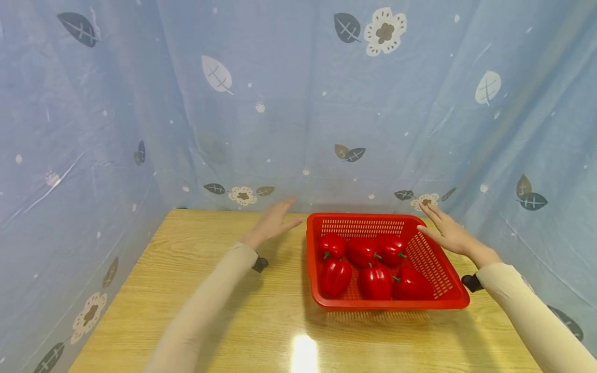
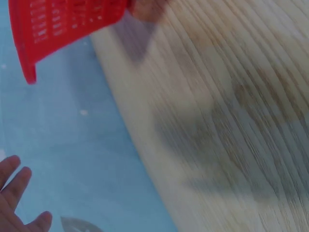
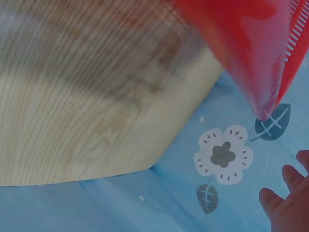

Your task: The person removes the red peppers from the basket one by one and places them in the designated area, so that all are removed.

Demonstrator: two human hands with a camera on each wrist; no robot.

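A red plastic basket (image 1: 314, 295) with slotted walls stands on the wooden table, holding several red bell peppers (image 1: 337, 277) with green stems. Left of it, my left hand (image 1: 275, 223) is held with straight fingers, thumb pointing toward the basket's rim. On the other side my right hand (image 1: 448, 233) overlaps the basket's far right corner in the head view, its fingers straight and spread. Neither hand holds anything. The left wrist view catches a few left fingertips (image 2: 17, 186) at its lower left; right fingertips (image 3: 292, 179) show at the lower right of the right wrist view.
The wooden table (image 1: 261, 321) carries the basket right of its middle. A blue curtain (image 1: 280, 129) with leaf and flower prints hangs behind the table and along both sides. Black wrist straps (image 1: 260, 264) sit at both sleeve cuffs.
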